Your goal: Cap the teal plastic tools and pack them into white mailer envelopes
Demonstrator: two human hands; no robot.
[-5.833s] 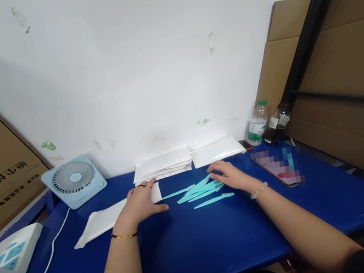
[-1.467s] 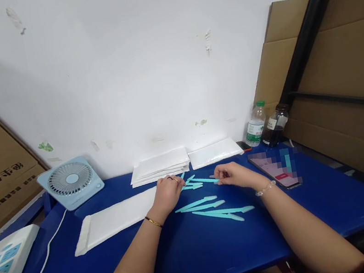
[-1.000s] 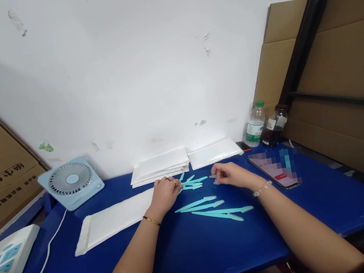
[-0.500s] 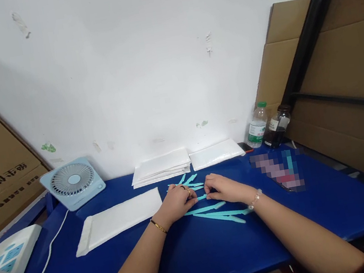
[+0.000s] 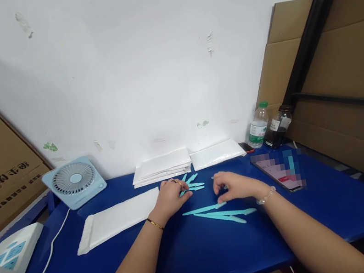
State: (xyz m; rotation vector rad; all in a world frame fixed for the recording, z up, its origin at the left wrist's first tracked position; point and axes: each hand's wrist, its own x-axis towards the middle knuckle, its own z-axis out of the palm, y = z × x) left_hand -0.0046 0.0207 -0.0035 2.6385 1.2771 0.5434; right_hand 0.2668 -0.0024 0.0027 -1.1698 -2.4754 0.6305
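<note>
My left hand [image 5: 174, 197] is at the near left edge of a loose fan of turquoise sticks [image 5: 195, 184] that look like eyebrow razors. Its thumb stands apart from the fingers, and a bit of turquoise shows in the gap. My right hand [image 5: 234, 186] is open just right of them, thumb and forefinger apart. Its thumb tip is by the notched end of one turquoise razor [image 5: 203, 209]. A small pale piece [image 5: 212, 178] shows at its fingers; whether it is held is unclear. Two more razors [image 5: 221, 215] lie crossed nearer me.
A flat white padded mailer [image 5: 119, 219] lies at left, with stacked mailers [image 5: 161, 165] and another mailer [image 5: 218, 153] along the wall. A blue fan [image 5: 75, 180] and power strip [image 5: 11, 263] stand left. Bottles [image 5: 259, 128] and a partly blurred phone [image 5: 273, 172] are at right.
Both hands had a turquoise razor between them; now they are apart. The left has moved slightly left and its thumb has opened away; the right has moved right, toward the nearer razors.
</note>
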